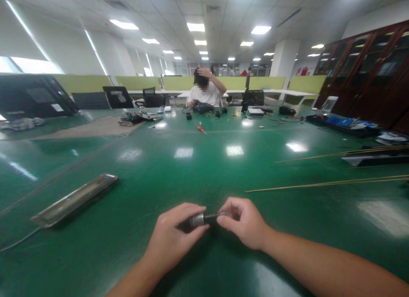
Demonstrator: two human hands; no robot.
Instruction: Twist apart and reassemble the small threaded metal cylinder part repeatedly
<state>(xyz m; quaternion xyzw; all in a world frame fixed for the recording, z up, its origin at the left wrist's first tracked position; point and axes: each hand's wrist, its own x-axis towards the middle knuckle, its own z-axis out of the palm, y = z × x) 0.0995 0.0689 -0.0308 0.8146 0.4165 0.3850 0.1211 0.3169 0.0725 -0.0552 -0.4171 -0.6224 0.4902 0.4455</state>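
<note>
My left hand (pixel 174 235) is closed around a short silver-grey metal cylinder (pixel 197 220), thumb and fingers on either side of it. A thin black shaft (pixel 210 217) juts out of the cylinder toward the right. At the far end of that shaft, the thumb and fingers of my right hand (pixel 244 222) pinch a small, dark metallic tip (pixel 222 213). Both hands are just above the green table (pixel 153 186) near its front. My fingers partly cover the cylinder and the tip, so the exact kind of tool or part cannot be made out.
A long clear-cased device (pixel 76 201) with a cable lies left. Thin yellowish rods (pixel 297 187) reach in from the right beside a black tray (pixel 367 157). An orange-handled screwdriver (pixel 201 129) lies farther back. Across the table sits a person (pixel 207 94) among small black parts.
</note>
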